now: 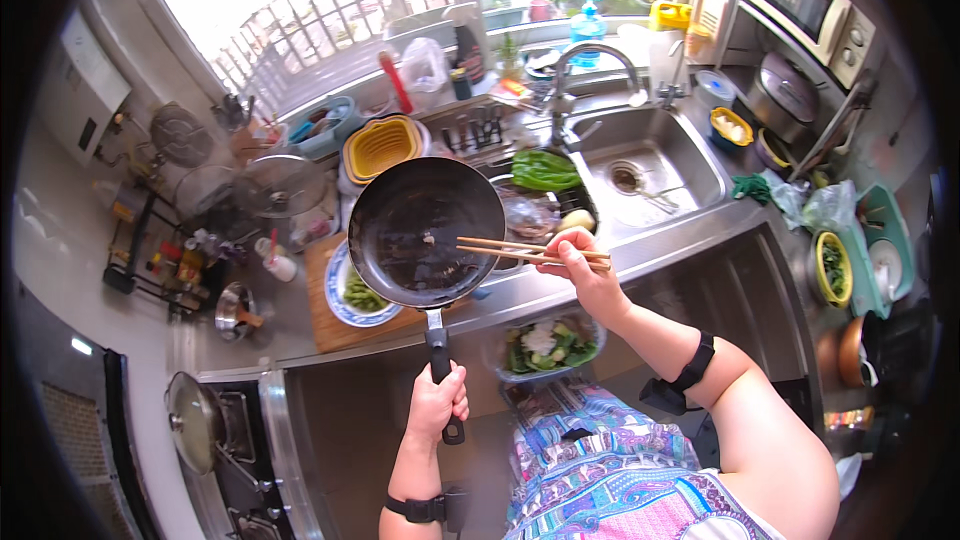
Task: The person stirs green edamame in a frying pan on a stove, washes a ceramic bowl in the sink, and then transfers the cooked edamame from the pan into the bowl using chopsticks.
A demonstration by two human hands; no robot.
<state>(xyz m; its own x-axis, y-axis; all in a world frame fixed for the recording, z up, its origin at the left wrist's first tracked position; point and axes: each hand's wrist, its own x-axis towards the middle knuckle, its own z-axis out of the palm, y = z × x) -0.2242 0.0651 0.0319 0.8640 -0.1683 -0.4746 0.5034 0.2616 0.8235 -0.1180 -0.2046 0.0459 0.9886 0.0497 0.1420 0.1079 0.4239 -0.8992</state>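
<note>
My left hand [439,403] grips the black handle of a dark frying pan [420,202], raised above the counter's front part. Small pale scraps and a wet sheen show on the pan's inner surface. Between the fingers of my right hand [581,266] is a pair of wooden chopsticks [517,249], whose tips reach over the pan's right side. Partly covered by the pan, a blue-rimmed white plate [334,301] holds green vegetable pieces [361,292]. That plate stands on a wooden cutting board [330,334].
Right of the pan is a steel sink [637,165] with a curved faucet [600,52]. Green peppers [546,170] lie beside it. Below the counter edge sits a bin of vegetable scraps [551,349]. A lidded pan [193,424] rests on the stove [247,457] at lower left.
</note>
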